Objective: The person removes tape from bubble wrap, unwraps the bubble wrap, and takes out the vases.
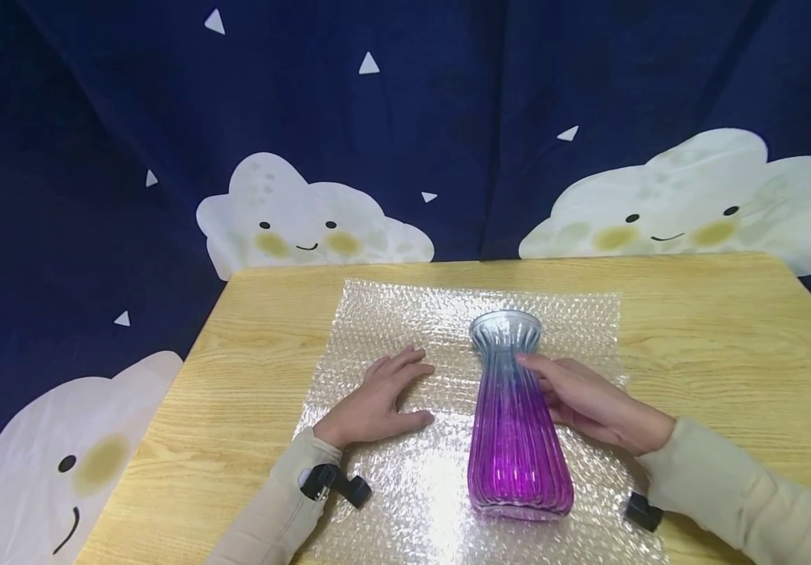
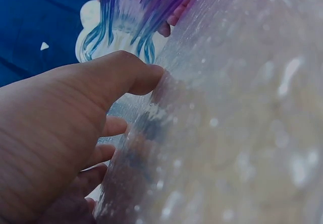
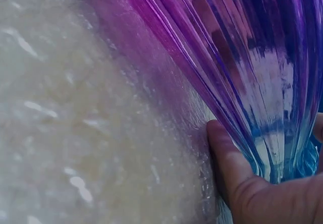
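A ribbed glass vase, purple at its base and fading to blue at the flared mouth, is on its side over a sheet of bubble wrap. Its mouth points away from me. My right hand grips it near the neck from the right, the thumb along the upper side; part of the fingers is hidden behind the glass. To the left, my left hand rests palm down on the bubble wrap, fingers spread and apart from the vase. The left wrist view shows the left thumb against the wrap.
The wrap covers the middle of a light wooden table. Behind the table hangs a dark blue curtain printed with clouds and small white triangles. Each wrist wears a small black camera, one at the left sleeve.
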